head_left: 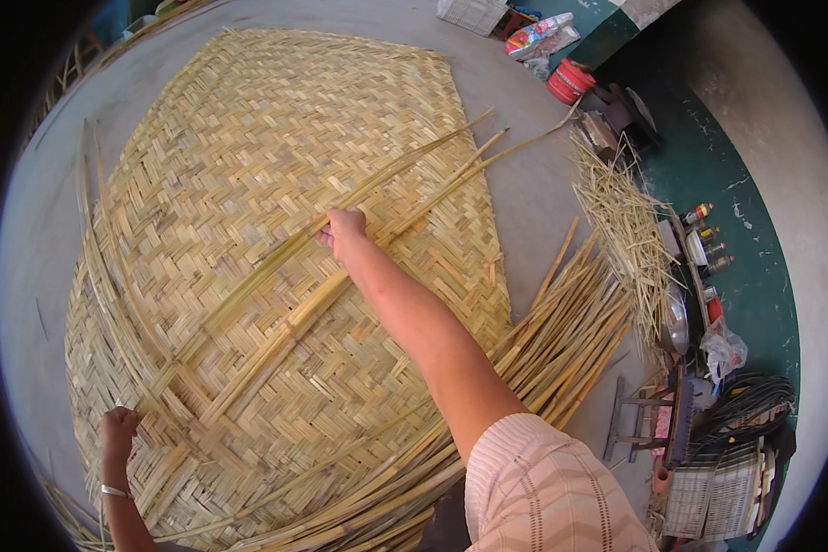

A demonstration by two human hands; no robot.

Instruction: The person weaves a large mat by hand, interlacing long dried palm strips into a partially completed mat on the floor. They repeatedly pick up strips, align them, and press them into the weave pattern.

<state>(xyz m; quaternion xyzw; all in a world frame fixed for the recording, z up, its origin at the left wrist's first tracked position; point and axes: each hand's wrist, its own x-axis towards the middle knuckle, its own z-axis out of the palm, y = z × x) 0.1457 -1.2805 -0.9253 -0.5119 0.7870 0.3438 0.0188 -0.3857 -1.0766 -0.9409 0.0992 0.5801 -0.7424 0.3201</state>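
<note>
A large woven reed mat (pixel 276 166) in a slanting pattern of pale yellow-green strips spreads over the floor. My right hand (pixel 342 230) reaches across its middle, fingers closed around a long reed strip (pixel 265 269) that runs diagonally over the weave. Beside that strip lie other loose strips (pixel 432 196), their ends sticking out past the mat's right edge. Low on the left, my left hand (pixel 120 432), a silvery bangle at its wrist, is closed in a fist above the mat. What it grips, if anything, is hidden. Several upright-running strips (pixel 110 276) lie along the left edge near it.
A bundle of long reeds (pixel 561 331) fans out at the right, partly behind my right arm. Beyond it are a heap of short stalks (pixel 621 239), a small wooden stool (pixel 644 419), a coil of black cable (pixel 745 409) and a red bucket (pixel 570 83) by the green wall.
</note>
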